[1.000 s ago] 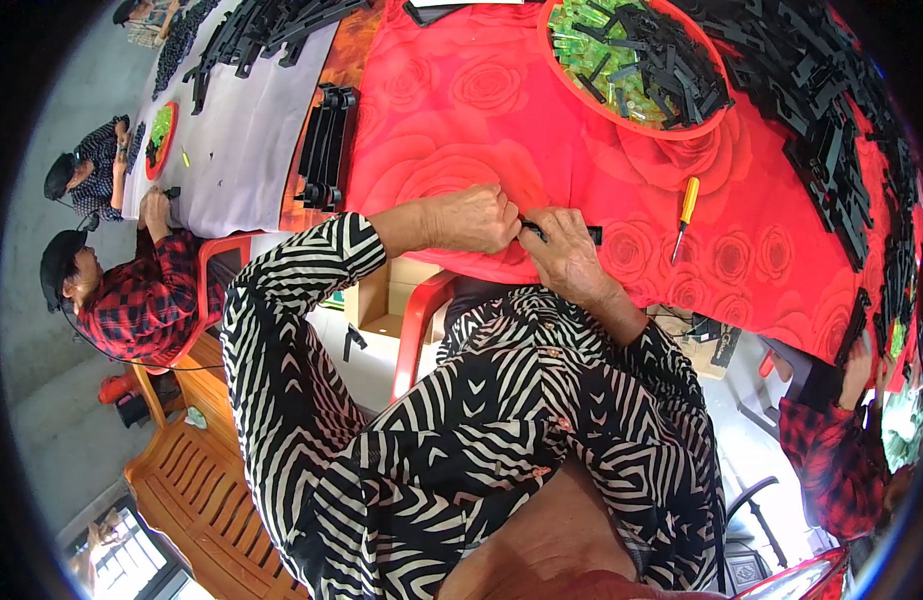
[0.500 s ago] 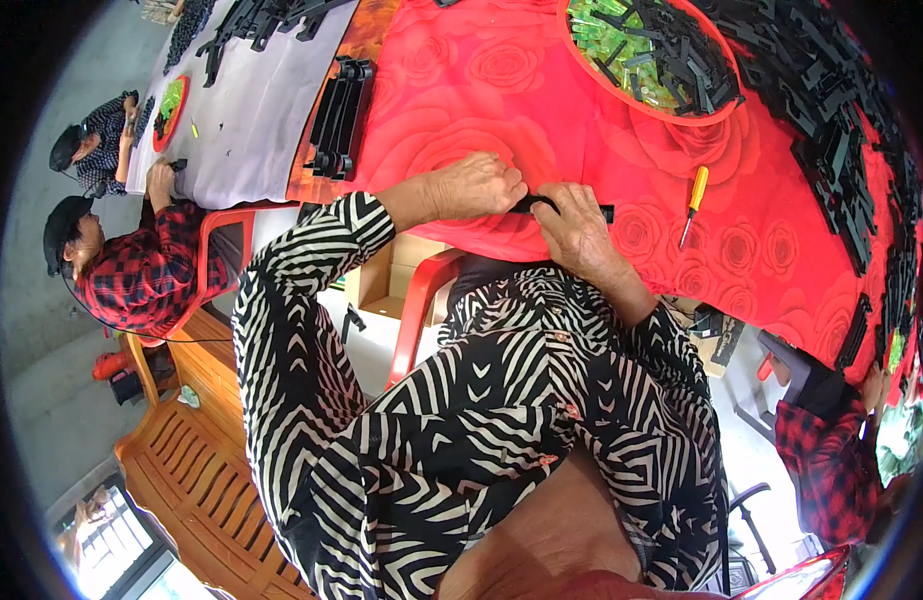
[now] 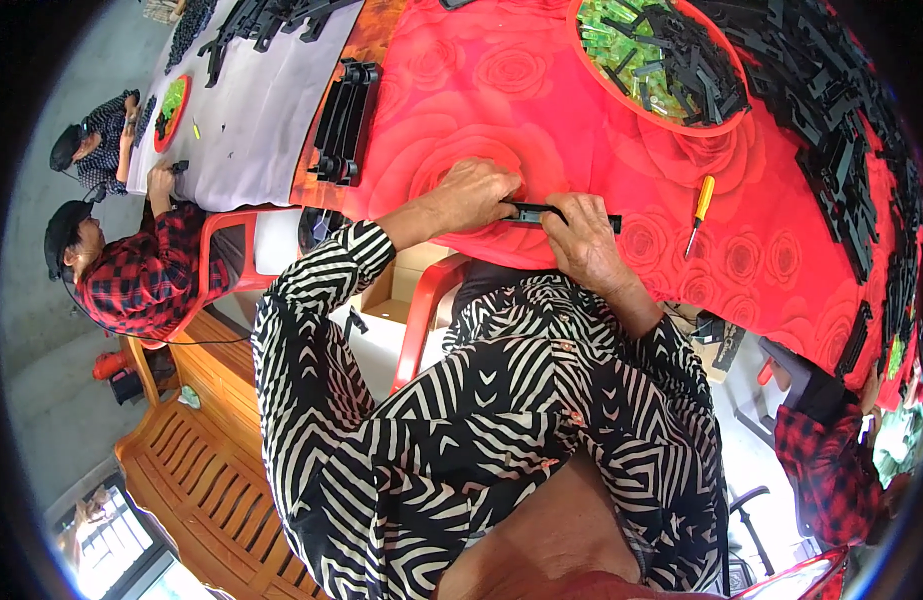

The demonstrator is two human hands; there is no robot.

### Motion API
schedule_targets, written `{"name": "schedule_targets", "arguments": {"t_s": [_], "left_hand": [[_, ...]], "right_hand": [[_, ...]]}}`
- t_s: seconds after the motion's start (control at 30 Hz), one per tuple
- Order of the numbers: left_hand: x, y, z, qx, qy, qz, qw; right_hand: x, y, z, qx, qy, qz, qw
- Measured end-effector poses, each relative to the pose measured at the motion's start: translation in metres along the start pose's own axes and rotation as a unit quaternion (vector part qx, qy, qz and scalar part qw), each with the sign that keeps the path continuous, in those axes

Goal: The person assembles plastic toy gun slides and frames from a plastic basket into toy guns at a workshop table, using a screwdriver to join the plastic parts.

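Note:
A long, narrow black plastic part (image 3: 530, 214) lies crosswise between my hands, just above the near edge of the red rose-patterned tablecloth (image 3: 441, 120). My left hand (image 3: 471, 193) pinches its left end with the fingertips. Toward the other end, my right hand (image 3: 585, 240) is closed around it, and a short stub sticks out past the fingers. Part of the piece's length is hidden beneath the right fingers. To the right of that hand, a screwdriver (image 3: 704, 198) with a yellow handle rests on the cloth.
An orange-rimmed basket (image 3: 649, 127) holds green and black pieces. Black parts are heaped along the right (image 3: 831, 140). Several finished-looking black bars (image 3: 344, 120) stand stacked at left. People in checked shirts sit left (image 3: 146, 270) and right (image 3: 826, 460). A red chair (image 3: 421, 320) is beside me.
More of the black part shows between my hands, as the left fingers have shifted toward its left end. The right hand keeps its grip. The whole view has shifted slightly.

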State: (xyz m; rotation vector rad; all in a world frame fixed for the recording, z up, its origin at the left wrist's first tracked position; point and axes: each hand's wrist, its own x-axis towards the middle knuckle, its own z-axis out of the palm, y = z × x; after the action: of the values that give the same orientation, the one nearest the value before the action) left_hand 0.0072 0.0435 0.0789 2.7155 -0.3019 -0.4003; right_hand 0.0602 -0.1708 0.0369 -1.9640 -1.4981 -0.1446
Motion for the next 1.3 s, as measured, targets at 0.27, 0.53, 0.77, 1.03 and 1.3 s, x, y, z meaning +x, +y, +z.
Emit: {"name": "schedule_targets", "arguments": {"t_s": [0.27,0.53,0.77,1.03,1.3], "left_hand": [[0.001,-0.005,0.01,-0.003,0.046,0.047,0.998],[0.006,-0.01,0.004,-0.175,-0.015,0.012,0.984],[0.011,-0.001,0.014,-0.139,0.021,0.003,0.99],[0.013,0.009,0.015,-0.13,0.028,-0.02,0.991],[0.02,0.023,0.009,-0.092,-0.016,-0.071,0.993]], "right_hand": [[0.0,-0.001,0.0,-0.001,-0.005,0.007,1.0],[0.001,0.0,-0.001,0.003,-0.003,0.004,1.0],[-0.002,0.001,0.003,0.024,0.021,0.008,0.999],[-0.01,0.006,0.012,0.057,0.058,0.032,0.996],[-0.014,0.007,0.022,0.081,0.128,0.014,0.988]]}}
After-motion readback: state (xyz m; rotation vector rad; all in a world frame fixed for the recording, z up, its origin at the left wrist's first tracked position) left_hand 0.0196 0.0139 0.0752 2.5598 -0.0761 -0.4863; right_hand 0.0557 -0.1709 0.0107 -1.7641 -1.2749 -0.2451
